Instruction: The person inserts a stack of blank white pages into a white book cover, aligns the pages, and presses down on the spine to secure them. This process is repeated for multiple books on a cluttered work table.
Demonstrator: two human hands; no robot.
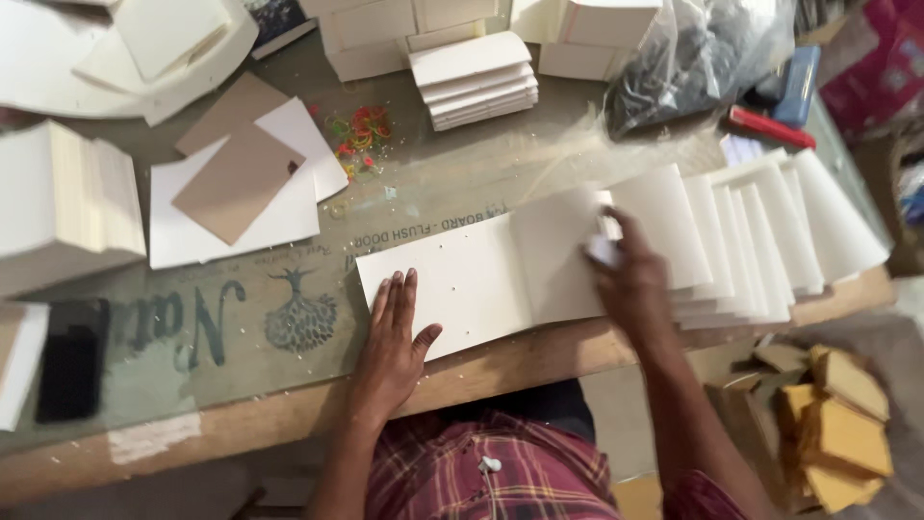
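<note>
A worn wooden workbench (289, 414) is carrying stacks of cream paper, seen from above. Nearest the camera, the left hand (393, 339) is lying flat and open on a folded cream sheet (481, 274) at the bench's front edge. Just beyond, the right hand (628, 279), blurred, is pressing on the same sheet where it is overlapping a fanned row of sheets (760, 231); its grip cannot be made out. Farther back, brown card (236, 183), coloured rubber bands (361, 130) and stacked paper blocks (474, 82) are lying.
</note>
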